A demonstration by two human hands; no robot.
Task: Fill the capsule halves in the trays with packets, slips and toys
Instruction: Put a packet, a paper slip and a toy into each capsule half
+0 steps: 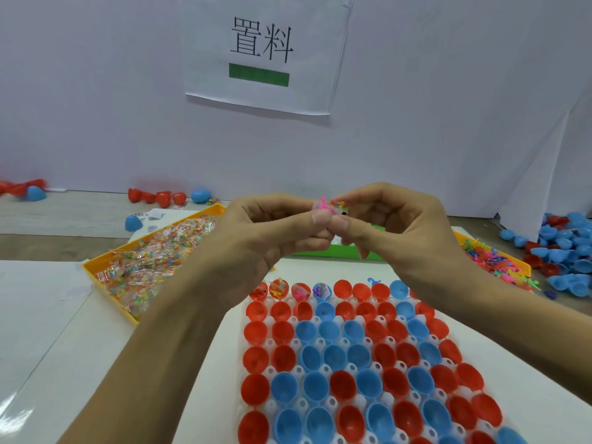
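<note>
A white tray (323, 342) in front of me holds several red and blue capsule halves (339, 357), open side up. Several halves at the left of the far row (290, 290) hold packets and toys; the others look empty. Above the tray's far edge my left hand (272, 229) and my right hand (394, 219) meet, fingertips together. Between them they pinch a small bundle (330, 209): a clear packet of coloured bits, a pink toy and what looks like a paper slip.
A yellow bin of clear candy packets (153, 261) lies at the left. At the right, another yellow bin holds small coloured toys (493, 261). A green bin (333, 251) sits behind my hands. Loose capsule halves pile at the far right (563, 251) and along the wall (160, 197).
</note>
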